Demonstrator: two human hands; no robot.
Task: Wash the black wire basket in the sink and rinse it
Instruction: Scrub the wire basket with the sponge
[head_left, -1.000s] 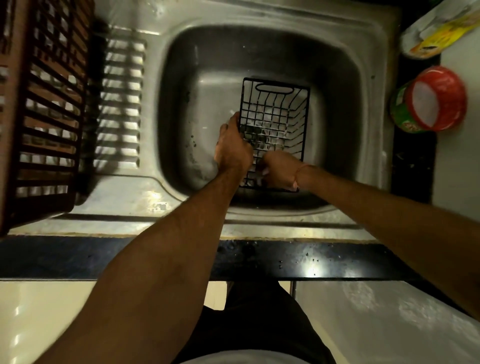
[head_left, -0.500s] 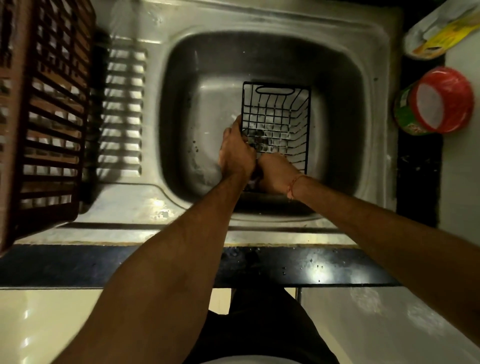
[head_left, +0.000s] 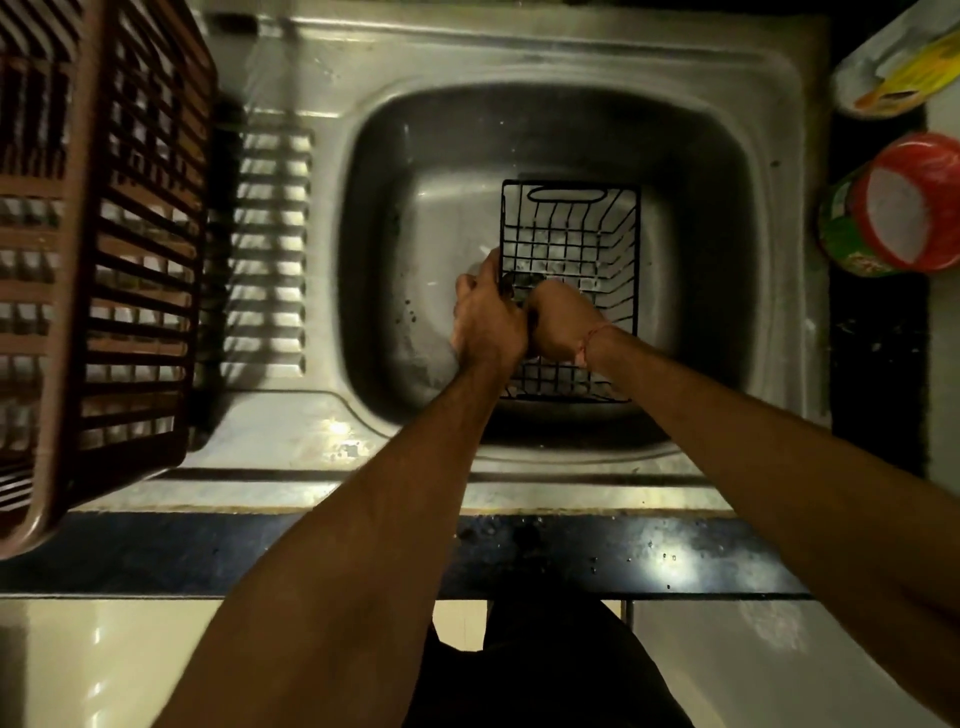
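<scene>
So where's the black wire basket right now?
In the head view, the black wire basket sits inside the steel sink, right of centre, with the left hand and right hand at its near-left side.

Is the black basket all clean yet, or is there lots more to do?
Not yet. Done: the black wire basket is already down in the steel sink. In hand: the left hand grips its left rim while the right hand works inside it, seemingly scrubbing; any scrubber is hidden. Left: rinsing, since no running water shows.
</scene>
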